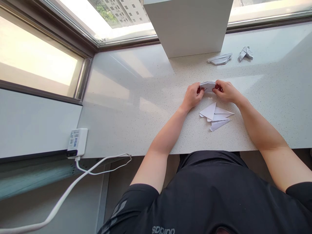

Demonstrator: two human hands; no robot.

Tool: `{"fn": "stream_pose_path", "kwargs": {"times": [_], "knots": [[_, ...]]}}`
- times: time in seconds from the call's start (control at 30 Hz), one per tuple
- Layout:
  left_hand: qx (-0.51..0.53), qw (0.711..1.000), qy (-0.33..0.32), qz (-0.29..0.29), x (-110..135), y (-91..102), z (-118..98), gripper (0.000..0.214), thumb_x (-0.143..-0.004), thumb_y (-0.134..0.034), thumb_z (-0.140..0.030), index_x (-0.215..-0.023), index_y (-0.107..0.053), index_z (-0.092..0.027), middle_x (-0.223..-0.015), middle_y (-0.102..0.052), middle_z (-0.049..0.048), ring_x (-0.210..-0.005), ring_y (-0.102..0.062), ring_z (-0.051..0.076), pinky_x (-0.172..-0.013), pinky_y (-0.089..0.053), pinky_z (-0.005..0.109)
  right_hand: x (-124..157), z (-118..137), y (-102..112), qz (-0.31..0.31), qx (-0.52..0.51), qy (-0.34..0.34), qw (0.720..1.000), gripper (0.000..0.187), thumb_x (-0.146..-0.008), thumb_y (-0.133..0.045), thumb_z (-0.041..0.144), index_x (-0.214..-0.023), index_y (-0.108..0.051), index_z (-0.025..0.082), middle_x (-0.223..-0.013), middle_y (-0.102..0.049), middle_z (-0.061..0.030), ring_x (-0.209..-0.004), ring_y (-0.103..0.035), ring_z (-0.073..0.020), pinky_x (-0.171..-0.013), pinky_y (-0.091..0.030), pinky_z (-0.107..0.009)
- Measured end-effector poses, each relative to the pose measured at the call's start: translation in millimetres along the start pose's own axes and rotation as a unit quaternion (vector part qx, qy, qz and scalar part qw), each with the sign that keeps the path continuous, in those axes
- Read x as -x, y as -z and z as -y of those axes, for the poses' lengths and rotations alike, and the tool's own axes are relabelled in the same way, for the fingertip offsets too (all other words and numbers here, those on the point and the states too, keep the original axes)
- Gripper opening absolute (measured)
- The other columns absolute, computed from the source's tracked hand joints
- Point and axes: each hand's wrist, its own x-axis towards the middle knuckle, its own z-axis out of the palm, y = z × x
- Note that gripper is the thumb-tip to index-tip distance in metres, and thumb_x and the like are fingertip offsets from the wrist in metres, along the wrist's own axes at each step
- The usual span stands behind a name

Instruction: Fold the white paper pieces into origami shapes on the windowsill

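Observation:
A folded piece of white paper [207,86] is held between both hands, above the speckled white counter [117,123]. My left hand [193,95] pinches its left end, thumb in front. At the right end, my right hand [225,90] grips it the same way, fingers curled behind. The paper shows several layers along its top edge and a short dark mark on its face. Closer to my body lies a pointed folded-paper shape [215,117], resting on the counter just below the hands.
Behind the hands lie a flat boat-like paper fold [220,59] and a small crumpled-looking paper fold [246,53]. A white pillar [190,29] rises at the back between windows. At the left edge sits a white power adapter [78,142] with a white cable [65,195].

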Motion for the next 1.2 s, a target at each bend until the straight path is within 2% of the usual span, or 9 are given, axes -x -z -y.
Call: {"fn": "stream_pose_path", "kwargs": {"times": [0.17,0.27,0.4,0.6,0.77,0.87,0.97,1.1,1.2], "knots": [[0.012,1.0,-0.003,0.009,-1,1.0,-4,0.042,-0.121,-0.071,-0.056,-0.091,-0.058,-0.029,-0.085,-0.068,0.0061,-0.08,-0.062,0.026,-0.082,-0.055,0.046,1,1,4,-0.023,-0.04,-0.023,0.999,0.037,-0.099,-0.087,0.062,-0.099,-0.069,0.029,-0.085,-0.072,-0.005,-0.08,-0.06,-0.0274,-0.08,-0.052,-0.045],[0.009,1.0,-0.005,0.015,-1,1.2,-4,0.042,-0.121,-0.072,-0.053,-0.09,-0.056,-0.029,-0.086,-0.069,0.0064,-0.079,-0.062,0.026,-0.082,-0.056,0.047,1,-1,2,-0.037,-0.046,-0.03,0.998,0.038,-0.099,-0.088,0.063,-0.101,-0.07,0.029,-0.09,-0.074,-0.006,-0.081,-0.06,-0.0271,-0.081,-0.054,-0.046],[0.004,1.0,-0.009,0.018,0,2.4,-6,0.039,-0.12,-0.071,-0.049,-0.09,-0.058,-0.029,-0.087,-0.071,0.007,-0.08,-0.062,0.026,-0.083,-0.054,0.046,-2,-5,5,-0.039,-0.044,-0.033,0.998,0.039,-0.101,-0.088,0.064,-0.098,-0.07,0.03,-0.085,-0.07,-0.0052,-0.081,-0.061,-0.0281,-0.084,-0.056,-0.048],[0.03,0.999,0.002,0.02,2,4.9,-12,0.035,-0.123,-0.07,-0.057,-0.105,-0.075,-0.027,-0.087,-0.073,0.0051,-0.081,-0.064,0.025,-0.089,-0.058,0.045,-17,-33,36,-0.081,-0.029,-0.077,0.993,0.044,-0.101,-0.091,0.068,-0.095,-0.07,0.029,-0.085,-0.066,-0.0062,-0.085,-0.062,-0.029,-0.081,-0.059,-0.047],[0.028,0.999,0.002,0.02,3,5.3,-11,0.033,-0.123,-0.071,-0.055,-0.105,-0.077,-0.027,-0.087,-0.073,0.0048,-0.081,-0.063,0.025,-0.091,-0.058,0.045,-34,-56,67,-0.065,0.014,-0.162,0.984,0.037,-0.094,-0.098,0.057,-0.091,-0.074,0.029,-0.079,-0.06,-0.0045,-0.085,-0.063,-0.0317,-0.086,-0.061,-0.054],[0.023,0.999,0.002,0.022,3,5.2,-9,0.029,-0.122,-0.071,-0.05,-0.106,-0.077,-0.027,-0.086,-0.072,0.0048,-0.081,-0.062,0.025,-0.09,-0.058,0.045,-41,-53,78,-0.05,0.052,-0.218,0.973,0.03,-0.096,-0.098,0.044,-0.088,-0.074,0.028,-0.076,-0.058,-0.0031,-0.083,-0.06,-0.0286,-0.089,-0.059,-0.053],[0.014,1.0,0.004,0.021,3,4.6,-8,0.028,-0.122,-0.071,-0.048,-0.106,-0.077,-0.027,-0.086,-0.072,0.004,-0.081,-0.063,0.025,-0.095,-0.058,0.046,-47,-50,80,-0.044,0.086,-0.259,0.961,0.023,-0.1,-0.092,0.031,-0.087,-0.074,0.025,-0.077,-0.063,-0.0049,-0.082,-0.059,-0.0256,-0.09,-0.057,-0.052],[0.014,1.0,-0.001,0.022,3,3.7,-9,0.029,-0.123,-0.07,-0.05,-0.105,-0.076,-0.027,-0.086,-0.072,0.0042,-0.08,-0.063,0.025,-0.095,-0.059,0.046,-54,-65,74,-0.088,0.062,-0.227,0.968,0.032,-0.088,-0.104,0.034,-0.083,-0.073,0.028,-0.073,-0.061,-0.0045,-0.088,-0.066,-0.0331,-0.093,-0.062,-0.057],[0.013,1.0,-0.004,0.023,3,3.2,-9,0.031,-0.123,-0.07,-0.052,-0.105,-0.076,-0.027,-0.086,-0.072,0.0044,-0.08,-0.063,0.025,-0.093,-0.059,0.045,-57,-79,67,-0.114,0.051,-0.21,0.97,0.035,-0.086,-0.106,0.037,-0.083,-0.071,0.03,-0.075,-0.061,-0.0059,-0.094,-0.069,-0.0373,-0.093,-0.065,-0.06]]}}
